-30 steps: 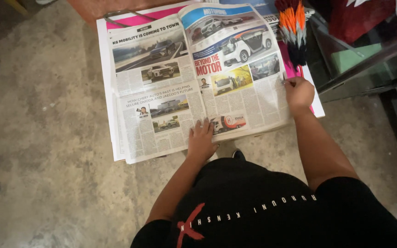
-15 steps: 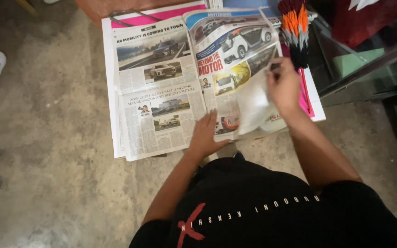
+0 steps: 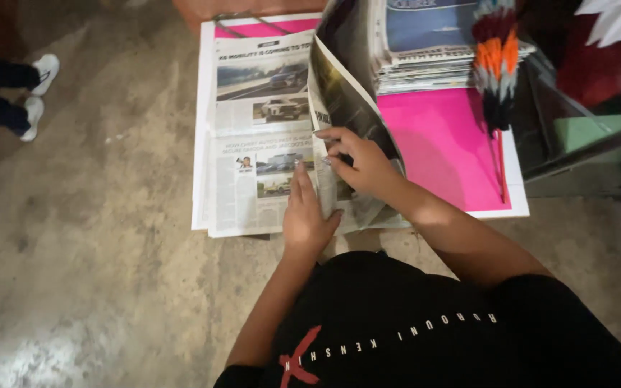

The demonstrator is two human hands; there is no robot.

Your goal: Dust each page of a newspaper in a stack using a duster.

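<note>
Fig.: newspaper (image 3: 260, 136) on floor, fold axis running away from person. Left hand (image 3: 305, 215) flat, fingers released, at near edge by fold; right hand (image 3: 359, 159) pinches lifted page (image 3: 346, 93), standing just right of fold.

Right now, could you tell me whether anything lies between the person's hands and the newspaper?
Nothing visible does. The left hand presses flat on the newspaper near its fold, and the right hand already holds the lifted page.
</note>
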